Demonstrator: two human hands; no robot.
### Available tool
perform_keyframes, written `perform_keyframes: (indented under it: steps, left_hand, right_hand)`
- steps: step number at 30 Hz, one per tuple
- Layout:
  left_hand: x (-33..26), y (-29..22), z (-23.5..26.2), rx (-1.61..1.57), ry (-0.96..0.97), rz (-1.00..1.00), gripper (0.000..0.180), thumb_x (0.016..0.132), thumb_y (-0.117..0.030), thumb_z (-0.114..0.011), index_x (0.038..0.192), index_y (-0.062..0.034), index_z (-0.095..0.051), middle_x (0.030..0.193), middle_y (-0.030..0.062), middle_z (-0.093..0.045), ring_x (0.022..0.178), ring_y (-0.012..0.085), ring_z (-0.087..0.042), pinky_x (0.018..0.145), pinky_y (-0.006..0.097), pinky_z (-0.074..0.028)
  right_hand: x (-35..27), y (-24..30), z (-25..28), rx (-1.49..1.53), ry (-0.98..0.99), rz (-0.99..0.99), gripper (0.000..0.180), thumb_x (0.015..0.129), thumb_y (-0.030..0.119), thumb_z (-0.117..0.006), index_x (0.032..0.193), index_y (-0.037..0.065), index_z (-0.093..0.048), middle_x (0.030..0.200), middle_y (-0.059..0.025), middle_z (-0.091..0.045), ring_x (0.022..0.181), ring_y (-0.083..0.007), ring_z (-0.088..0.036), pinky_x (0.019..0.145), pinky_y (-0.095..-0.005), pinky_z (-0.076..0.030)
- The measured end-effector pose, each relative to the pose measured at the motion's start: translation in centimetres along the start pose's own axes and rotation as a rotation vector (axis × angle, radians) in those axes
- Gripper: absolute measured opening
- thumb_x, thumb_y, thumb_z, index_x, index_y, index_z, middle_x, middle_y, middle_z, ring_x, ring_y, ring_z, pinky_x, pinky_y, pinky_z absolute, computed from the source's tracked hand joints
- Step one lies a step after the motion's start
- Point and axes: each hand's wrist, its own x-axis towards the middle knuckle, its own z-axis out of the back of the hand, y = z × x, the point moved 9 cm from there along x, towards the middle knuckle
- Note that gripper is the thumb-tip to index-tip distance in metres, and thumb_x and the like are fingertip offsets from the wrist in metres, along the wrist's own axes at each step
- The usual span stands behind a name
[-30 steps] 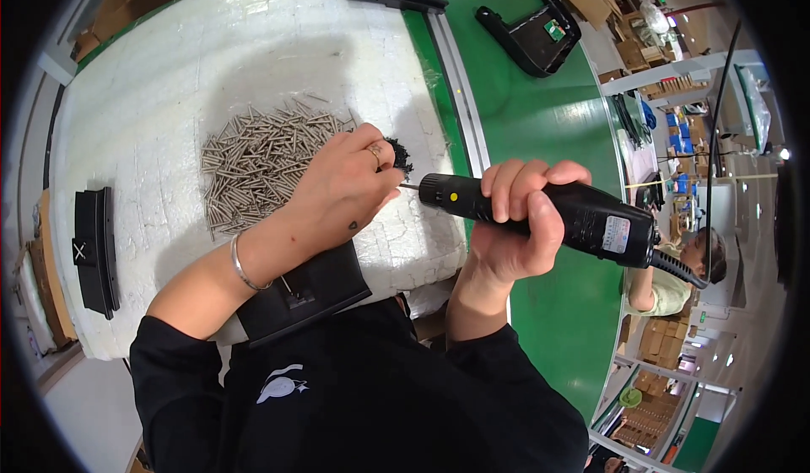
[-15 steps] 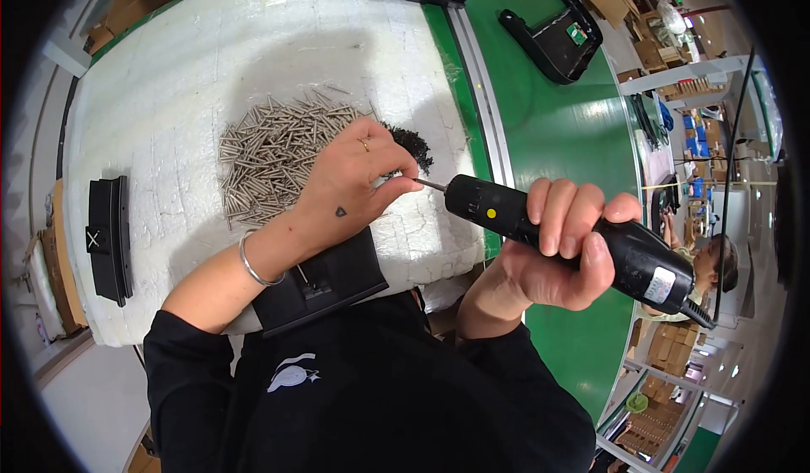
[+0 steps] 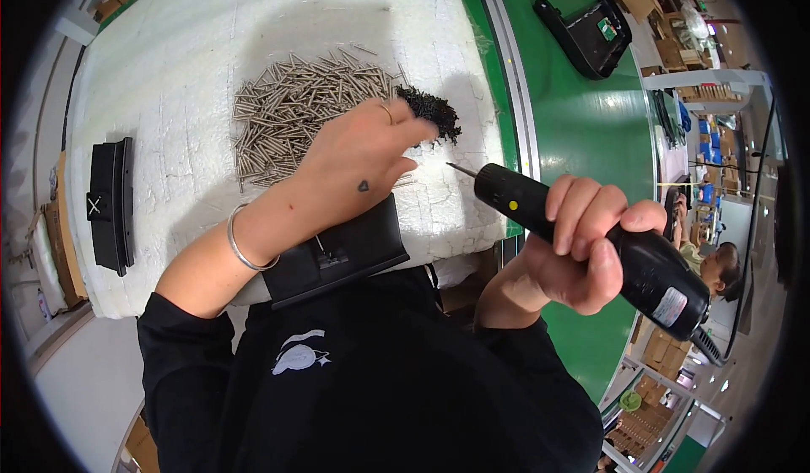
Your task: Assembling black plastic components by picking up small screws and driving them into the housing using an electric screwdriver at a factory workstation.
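Observation:
My right hand (image 3: 586, 249) is wrapped around a black corded electric screwdriver (image 3: 527, 205), whose bare bit (image 3: 461, 169) points up and to the left. Over the white-covered surface, my left hand (image 3: 359, 148) has its thumb and forefinger apart, with nothing visible between them and the fingertips slightly blurred. Its fingers are at the near edge of a heap of small black screws (image 3: 434, 110). Beside and partly behind this hand lies a big pile of silvery metal pins (image 3: 287, 106). Under my left wrist, close to my body, rests a black plastic part (image 3: 359, 241) with a thin pin standing in its recess.
At the far left sits another black plastic part (image 3: 111, 207) with a cross-shaped mark. On the green bench (image 3: 574, 127) to the right lies a black frame (image 3: 589, 34) with a small green board. A metal rail (image 3: 515, 68) divides the surfaces. Another person (image 3: 717, 266) is at the right.
My left thumb and forefinger have parted and come away from the screwdriver's bit tip, toward the black screws. The screwdriver stays in my right hand, now tilted a little more. The whole view has shifted.

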Motion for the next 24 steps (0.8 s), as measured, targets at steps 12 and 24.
perform_keyframes:
  steps: [12, 24]
  left_hand:
    - [-1.7, 0.5, -5.6, 0.552, 0.504, -0.054, 0.005, 0.071, -0.006, -0.064, 0.069, -0.0042, -0.06, 0.071, 0.0108, -0.059, 0.077, 0.0308, -0.058, 0.06, 0.037, -0.05]
    - [-9.2, -0.1, 5.6, 0.186, -0.074, 0.202, 0.02, 0.066, 0.002, -0.074, 0.083, -0.0065, -0.067, 0.08, 0.0034, -0.066, 0.073, 0.0232, -0.059, 0.06, 0.032, -0.049]
  right_hand:
    - [-0.3, 0.7, -0.4, -0.079, -0.03, -0.034, 0.024, 0.08, 0.01, -0.052, 0.102, 0.008, -0.044, 0.062, 0.0014, -0.042, 0.05, -0.0086, -0.04, 0.059, -0.0288, -0.037]
    - [-1.7, -0.3, -3.5, 0.126, 0.102, -0.122, 0.037, 0.077, 0.003, -0.064, 0.104, 0.011, -0.039, 0.061, -0.001, -0.051, 0.05, -0.0149, -0.052, 0.052, -0.0313, -0.044]
